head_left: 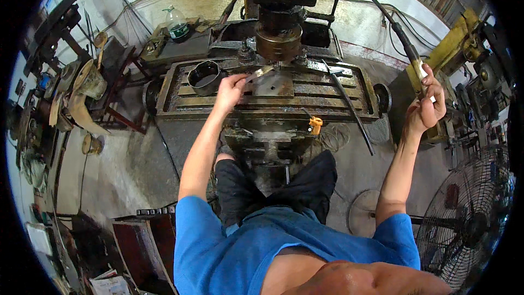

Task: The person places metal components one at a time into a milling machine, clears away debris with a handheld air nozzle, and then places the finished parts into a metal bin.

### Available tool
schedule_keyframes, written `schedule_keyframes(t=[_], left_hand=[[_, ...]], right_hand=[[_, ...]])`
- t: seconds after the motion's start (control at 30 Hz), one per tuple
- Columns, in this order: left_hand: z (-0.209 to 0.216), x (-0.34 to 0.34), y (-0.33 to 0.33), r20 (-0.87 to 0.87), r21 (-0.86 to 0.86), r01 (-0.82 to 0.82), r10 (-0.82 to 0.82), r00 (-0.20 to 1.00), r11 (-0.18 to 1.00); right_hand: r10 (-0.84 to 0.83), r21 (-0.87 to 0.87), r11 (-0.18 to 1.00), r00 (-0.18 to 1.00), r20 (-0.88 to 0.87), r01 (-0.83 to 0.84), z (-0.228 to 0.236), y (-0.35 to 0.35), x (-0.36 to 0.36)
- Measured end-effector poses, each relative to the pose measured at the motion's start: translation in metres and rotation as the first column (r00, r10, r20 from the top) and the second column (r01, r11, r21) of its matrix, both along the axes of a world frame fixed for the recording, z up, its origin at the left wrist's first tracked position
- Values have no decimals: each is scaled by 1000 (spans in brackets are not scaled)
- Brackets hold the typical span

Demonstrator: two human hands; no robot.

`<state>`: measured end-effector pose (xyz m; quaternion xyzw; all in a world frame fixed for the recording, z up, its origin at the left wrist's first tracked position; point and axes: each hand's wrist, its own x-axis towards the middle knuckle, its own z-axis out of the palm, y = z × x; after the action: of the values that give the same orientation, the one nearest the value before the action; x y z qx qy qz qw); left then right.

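My left hand (232, 92) is closed around what looks like a small flat brush (261, 72). The brush points right, over a flat metal plate (278, 88) on the slotted machine table (229, 102) and just below the round cutter head (278, 43). Left of that hand stands a dark metal pot (206, 88) with dark liquid inside. Out to the right, my right hand (427, 104) is raised and closed on the pale grip of a long lever (405, 41) that slants down from the machine's head.
A long dark bar (349, 101) leans across the table's right side and sticks out past its front edge. A yellow-orange tool (315, 124) rests at the front edge. A floor fan (464, 218) stands at the right, a clear bottle (177, 24) on the back-left bench.
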<state>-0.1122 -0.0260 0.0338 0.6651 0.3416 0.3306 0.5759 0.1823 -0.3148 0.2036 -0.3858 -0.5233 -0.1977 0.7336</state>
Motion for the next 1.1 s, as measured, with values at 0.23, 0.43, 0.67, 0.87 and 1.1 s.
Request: schedule_keyframes(t=[0.23,0.43,0.67,0.87,1.1], left_hand=[[10,-73,30,-270,780,-216,628,730,587],[3,-86,33,-581,771,154,584,567,618],[15,-108,19,-542,788,91,617,571,609],[22,-225,-12,-364,824,-186,752,550,535],[-71,-513,-155,-258,647,-546,827,500,532]], right_hand=[[2,5,1000,999,-39,-2,-13,-1,-1],[63,27,998,998,-15,-63,-27,3,4],[78,41,996,997,19,-79,-38,4,11],[84,5,996,996,24,-84,-17,3,3],[90,15,996,996,22,-91,-6,-3,8]])
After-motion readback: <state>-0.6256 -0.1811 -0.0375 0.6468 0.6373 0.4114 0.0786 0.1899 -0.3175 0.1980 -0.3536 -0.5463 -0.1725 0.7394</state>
